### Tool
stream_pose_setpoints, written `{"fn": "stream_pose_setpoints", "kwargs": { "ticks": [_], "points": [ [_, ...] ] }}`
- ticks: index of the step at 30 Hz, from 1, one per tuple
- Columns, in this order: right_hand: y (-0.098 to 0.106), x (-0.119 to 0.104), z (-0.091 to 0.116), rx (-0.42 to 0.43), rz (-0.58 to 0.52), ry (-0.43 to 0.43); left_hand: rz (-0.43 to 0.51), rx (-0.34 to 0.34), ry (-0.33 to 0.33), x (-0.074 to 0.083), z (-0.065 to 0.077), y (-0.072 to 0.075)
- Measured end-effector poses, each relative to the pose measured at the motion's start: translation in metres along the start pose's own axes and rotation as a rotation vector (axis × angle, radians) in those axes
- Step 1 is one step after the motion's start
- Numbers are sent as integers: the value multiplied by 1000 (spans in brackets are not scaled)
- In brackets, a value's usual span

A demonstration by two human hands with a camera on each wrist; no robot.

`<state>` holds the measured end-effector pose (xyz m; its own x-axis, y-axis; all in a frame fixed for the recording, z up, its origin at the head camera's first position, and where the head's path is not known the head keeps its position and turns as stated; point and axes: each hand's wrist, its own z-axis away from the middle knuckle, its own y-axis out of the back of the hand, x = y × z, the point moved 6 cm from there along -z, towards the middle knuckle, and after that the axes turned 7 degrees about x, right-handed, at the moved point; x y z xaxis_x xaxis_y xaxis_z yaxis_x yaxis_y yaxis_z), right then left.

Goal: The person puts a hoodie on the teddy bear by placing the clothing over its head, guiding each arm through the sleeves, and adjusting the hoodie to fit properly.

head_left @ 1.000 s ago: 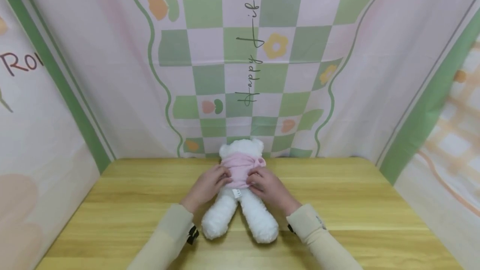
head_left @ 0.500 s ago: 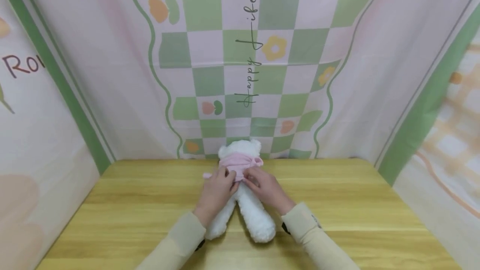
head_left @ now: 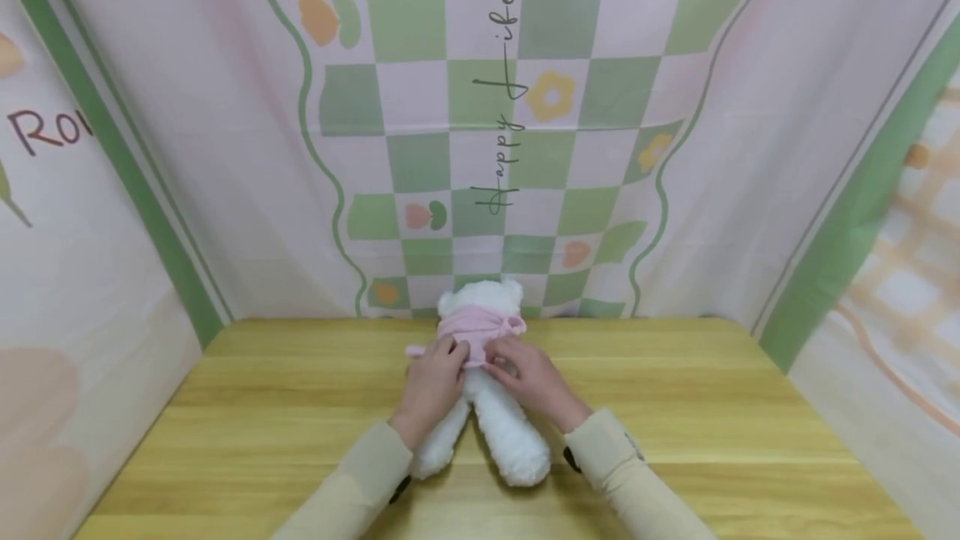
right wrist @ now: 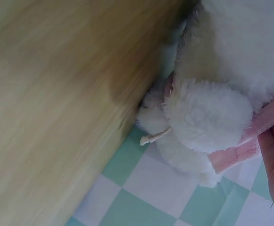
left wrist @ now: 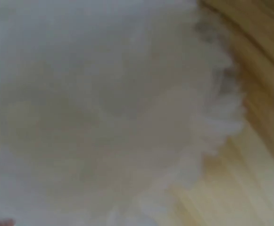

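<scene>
A white plush bear point(head_left: 517, 444) lies on the table, head toward the back wall, its legs toward me; no face shows. Around its body is a pink garment point(head_left: 477, 323) with a small loop at the right. My left hand point(head_left: 431, 386) holds the lower left of that garment with curled fingers. At the hem's right side, my right hand point(head_left: 534, 377) pinches the cloth between fingers and thumb. Blurred white fur point(left wrist: 118, 108) fills most of the left wrist view. In the right wrist view, fingers point(right wrist: 271, 150) touch the pink cloth point(right wrist: 271, 115), beside a thin pale cord point(right wrist: 154, 136).
The wooden table point(head_left: 285, 407) runs back to a green-and-white checkered cloth point(head_left: 408, 161) with printed lettering. Printed fabric sides stand at the left point(head_left: 90, 273) and right point(head_left: 885, 298). The bear's head meets the back cloth.
My left hand has moved right and inward onto the lower garment, covering the left leg's top and the white tag. The right hand has shifted slightly left. Little differs over the last half second.
</scene>
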<state>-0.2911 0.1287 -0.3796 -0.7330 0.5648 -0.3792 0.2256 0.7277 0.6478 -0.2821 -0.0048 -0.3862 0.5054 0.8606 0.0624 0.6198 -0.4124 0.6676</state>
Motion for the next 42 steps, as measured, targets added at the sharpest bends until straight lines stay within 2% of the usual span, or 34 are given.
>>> {"fn": "stream_pose_setpoints", "kwargs": {
  "ticks": [5,10,13,15,18,23,27,29,31,34,36,38,42],
  "points": [
    [3,5,3,-8,-30,-46,60,35,-52,-8,3,1],
    [10,9,6,20,-55,-52,-2,180,-119,-15,9,9],
    [13,10,7,18,-83,-37,-6,222,-162,-15,11,12],
    [13,12,8,8,-95,-34,20,206,-199,-14,11,12],
    [12,16,9,-11,-103,-26,47,138,-221,-12,10,9],
    [9,21,11,-65,-155,8,70,-27,-187,-12,11,0],
    [9,21,11,-90,-192,15,99,-96,-167,-13,11,-5],
    [10,22,11,-102,-197,5,117,-100,-161,-14,11,-6],
    [10,23,12,-121,-199,-18,130,-88,-115,-17,11,-6],
    [10,25,14,-140,-205,-55,107,-21,-36,-24,12,-4],
    [10,26,15,-148,-213,-74,83,17,-6,-26,14,-3],
    [11,28,16,-151,-227,-83,65,45,-23,-26,16,-1],
    [11,34,19,-168,-236,-98,98,27,-107,-22,17,-1]
  ]
}}
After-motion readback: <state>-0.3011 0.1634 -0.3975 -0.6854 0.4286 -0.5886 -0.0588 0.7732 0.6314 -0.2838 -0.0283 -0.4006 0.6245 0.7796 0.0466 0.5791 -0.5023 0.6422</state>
